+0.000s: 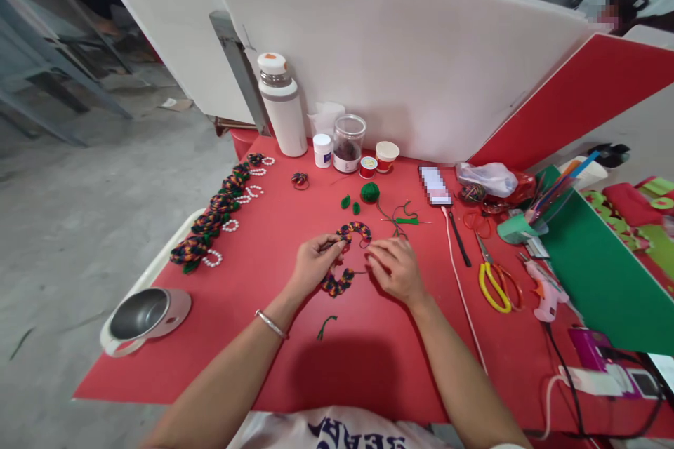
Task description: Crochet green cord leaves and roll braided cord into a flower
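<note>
A: Hands?
B: Left hand [316, 263]: thumb and fingertips together, clamped on a curved multicoloured crocheted yarn strip [355, 227], mid-counter. Right hand [394, 268]: fingers bent, thumb near the index, just beside the strip's right side. Can't tell whether it grips loose yarn.
A: Surface?
B: Smooth red counter [232, 337]. Left to right: pale steel-lined mug [179, 312] by the left edge; slanting row of multicoloured yarn pieces with white bead loops [215, 214]; tall white bottle [284, 116]; clear round jar [348, 147]; dark green yarn ball [370, 192], beyond the hands; phone with blurred screen [436, 186]; yellow-handled metal scissors [489, 268]; pink glue gun [548, 291].
A: Room?
B: Grey concrete floor [105, 189] at left, upright white panel [394, 63] behind the counter, slanted flat red panel [595, 95] at right.
</note>
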Available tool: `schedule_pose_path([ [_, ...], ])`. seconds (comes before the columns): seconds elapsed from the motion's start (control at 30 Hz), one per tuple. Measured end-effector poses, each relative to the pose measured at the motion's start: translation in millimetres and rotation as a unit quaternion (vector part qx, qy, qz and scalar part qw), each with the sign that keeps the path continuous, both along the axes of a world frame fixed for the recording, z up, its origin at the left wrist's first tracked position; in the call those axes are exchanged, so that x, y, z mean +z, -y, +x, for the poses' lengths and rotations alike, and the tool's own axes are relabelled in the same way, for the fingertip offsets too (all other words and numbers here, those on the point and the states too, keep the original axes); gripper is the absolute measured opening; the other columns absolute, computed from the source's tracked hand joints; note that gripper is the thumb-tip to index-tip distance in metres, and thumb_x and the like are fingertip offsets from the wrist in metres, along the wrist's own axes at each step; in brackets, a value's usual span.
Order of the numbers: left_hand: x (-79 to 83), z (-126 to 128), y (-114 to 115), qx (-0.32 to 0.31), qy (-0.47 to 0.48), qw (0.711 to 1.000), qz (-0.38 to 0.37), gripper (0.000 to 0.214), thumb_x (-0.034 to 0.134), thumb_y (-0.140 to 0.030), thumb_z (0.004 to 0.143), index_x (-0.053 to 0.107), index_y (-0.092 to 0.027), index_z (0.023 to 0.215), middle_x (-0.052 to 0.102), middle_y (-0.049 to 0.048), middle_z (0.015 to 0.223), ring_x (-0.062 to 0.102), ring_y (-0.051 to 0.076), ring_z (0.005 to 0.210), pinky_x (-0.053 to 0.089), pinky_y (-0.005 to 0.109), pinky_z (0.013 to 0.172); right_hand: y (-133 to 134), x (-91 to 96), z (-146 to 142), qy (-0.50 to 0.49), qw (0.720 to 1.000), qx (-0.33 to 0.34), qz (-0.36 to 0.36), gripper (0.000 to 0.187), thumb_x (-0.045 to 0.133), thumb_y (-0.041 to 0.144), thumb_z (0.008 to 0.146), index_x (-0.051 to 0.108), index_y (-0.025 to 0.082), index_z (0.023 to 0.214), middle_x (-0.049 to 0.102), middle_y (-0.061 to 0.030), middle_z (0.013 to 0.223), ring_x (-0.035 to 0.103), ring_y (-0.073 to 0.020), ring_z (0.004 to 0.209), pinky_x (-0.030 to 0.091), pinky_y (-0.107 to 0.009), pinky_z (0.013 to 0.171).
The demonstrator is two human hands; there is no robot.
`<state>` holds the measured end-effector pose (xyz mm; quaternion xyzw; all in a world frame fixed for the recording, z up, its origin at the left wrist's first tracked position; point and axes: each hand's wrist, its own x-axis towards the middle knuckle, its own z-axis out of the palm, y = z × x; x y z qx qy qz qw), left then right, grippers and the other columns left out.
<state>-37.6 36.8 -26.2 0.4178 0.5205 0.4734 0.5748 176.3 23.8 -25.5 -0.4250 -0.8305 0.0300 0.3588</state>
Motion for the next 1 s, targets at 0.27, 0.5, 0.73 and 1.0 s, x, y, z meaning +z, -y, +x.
schedule_pose_path([
  [0.27, -0.6, -10, -11, 0.151, -0.045, 0.986, 0.051, 0.032, 0.071, -0.037, 0.075, 0.067, -0.014, 0.097, 0.067, -0.0008, 0.065, 0.052, 0.009, 0.043, 0.043, 0.02, 0.044, -1, -7.1, -1, 0.038, 0.992, 0.063, -0.1, 0.013, 0.062, 0.024, 0.094, 0.072, 0.022, 0.085, 0.075, -0.006, 0.104, 0.058, -0.0242, 0.111, 0.047, -0.043, 0.097],
  [0.5, -6.0, -10, -11, 0.129, -0.095, 0.985, 0.069, 0.028, 0.066, -0.034, 0.079, 0.07, -0.014, 0.098, 0.07, 0.0008, 0.071, 0.052, 0.009, 0.046, 0.044, 0.021, 0.046, 21, 8.9, -18, 0.03, 0.996, 0.005, -0.084, 0.013, 0.061, 0.031, 0.094, 0.073, 0.026, 0.095, 0.072, -0.0061, 0.105, 0.059, -0.0238, 0.1, 0.045, -0.041, 0.092],
  [0.73, -5.6, -12, -11, 0.115, -0.085, 0.988, 0.059, 0.027, 0.065, -0.034, 0.078, 0.071, -0.013, 0.095, 0.067, -0.0006, 0.066, 0.052, 0.01, 0.046, 0.044, 0.022, 0.047, 71, 0.6, -71, 0.181, 0.957, 0.137, -0.179, 0.016, 0.057, 0.027, 0.099, 0.067, 0.021, 0.089, 0.067, -0.0049, 0.086, 0.057, -0.0206, 0.083, 0.041, -0.032, 0.07],
  [1.0, 3.1, -9, -6, 0.112, -0.015, 0.993, 0.035, 0.025, 0.071, -0.033, 0.073, 0.071, -0.014, 0.088, 0.068, 0.0006, 0.066, 0.054, 0.009, 0.045, 0.043, 0.021, 0.045, 73, 26.7, 62, 0.304, 0.918, -0.213, -0.141, 0.024, 0.05, 0.015, 0.097, 0.066, 0.024, 0.081, 0.064, -0.0079, 0.078, 0.059, -0.0238, 0.075, 0.041, -0.036, 0.066],
])
